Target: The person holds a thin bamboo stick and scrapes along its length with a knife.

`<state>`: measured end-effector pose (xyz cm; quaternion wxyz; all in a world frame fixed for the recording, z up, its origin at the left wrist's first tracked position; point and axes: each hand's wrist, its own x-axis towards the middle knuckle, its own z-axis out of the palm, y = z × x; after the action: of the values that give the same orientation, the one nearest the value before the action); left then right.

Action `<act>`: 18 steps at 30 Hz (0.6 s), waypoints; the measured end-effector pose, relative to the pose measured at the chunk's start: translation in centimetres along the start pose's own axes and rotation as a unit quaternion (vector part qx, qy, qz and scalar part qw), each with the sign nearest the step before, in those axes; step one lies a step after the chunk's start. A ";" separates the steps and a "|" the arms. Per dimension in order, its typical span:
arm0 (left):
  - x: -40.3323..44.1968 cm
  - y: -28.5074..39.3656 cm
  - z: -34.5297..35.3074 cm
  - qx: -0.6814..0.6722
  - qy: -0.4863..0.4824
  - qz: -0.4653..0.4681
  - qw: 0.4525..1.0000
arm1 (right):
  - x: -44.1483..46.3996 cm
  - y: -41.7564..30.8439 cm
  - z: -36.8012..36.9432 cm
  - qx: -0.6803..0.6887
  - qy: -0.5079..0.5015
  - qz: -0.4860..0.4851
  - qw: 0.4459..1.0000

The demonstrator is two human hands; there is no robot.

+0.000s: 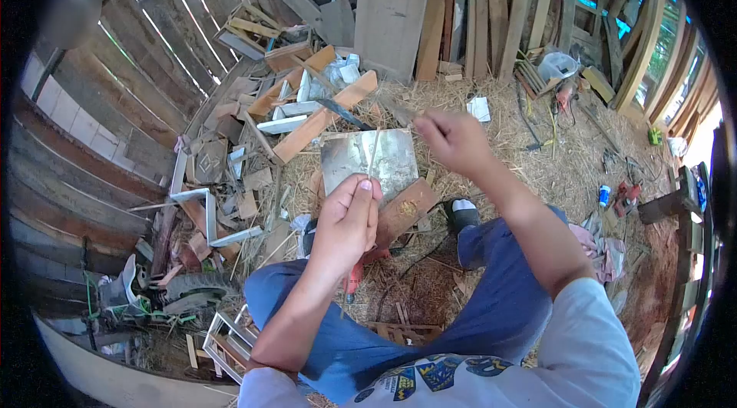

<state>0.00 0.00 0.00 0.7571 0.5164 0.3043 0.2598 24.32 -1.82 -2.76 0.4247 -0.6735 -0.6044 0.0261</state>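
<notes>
My left hand (353, 212) is closed round the lower end of a thin pale strip (371, 153), which points up over a shiny metal plate (342, 158). Up and to the right, my right hand (453, 139) is a fist round the handle end of a knife (396, 110), whose blurred blade points up and left. The handle itself is hidden by the fingers. Between my feet, the plate lies beside a reddish wooden board (407, 212). Blade and strip are apart.
Wood offcuts and an orange-brown plank (326, 116) lie beyond the plate at the left. A white frame (211, 216) is further left. Tall boards (391, 13) lean at the back. A blue can (604, 195) and red tool (628, 198) lie on the right.
</notes>
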 end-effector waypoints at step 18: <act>0.0 -0.3 -0.3 -0.001 -0.011 -0.035 0.999 | -2.5 -2.8 0.5 -0.049 -0.063 -0.131 0.988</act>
<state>-0.25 0.09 -0.39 0.7700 0.5072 0.3134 0.2275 21.17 -3.90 -2.59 0.3518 -0.6054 -0.7137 -0.0175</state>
